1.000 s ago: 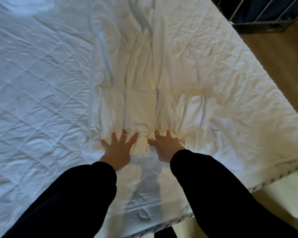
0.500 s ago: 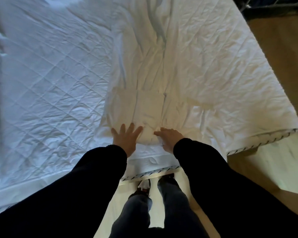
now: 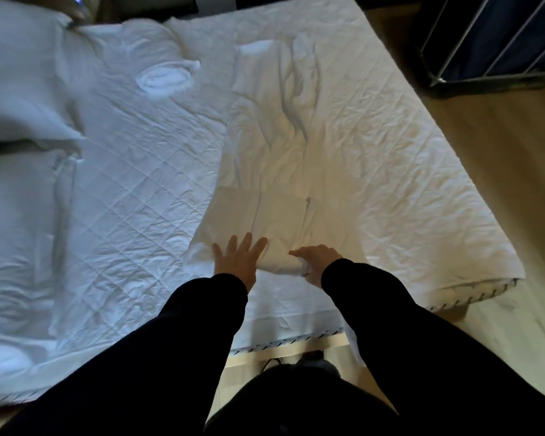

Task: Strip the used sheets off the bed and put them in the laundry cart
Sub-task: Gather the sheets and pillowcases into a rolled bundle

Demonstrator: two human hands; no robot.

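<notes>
The white sheet is lying in a long, bunched strip down the middle of the bed. The left hand is pressing on its near end, fingers spread wide. The right hand is curling around the rolled near end, holding it. The laundry cart is standing far right.

The sheet is lying lengthwise on the bed, right of centre, the left hand and right hand sitting side by side on its near end. Pillows are lying far left, the laundry cart standing far right.
</notes>
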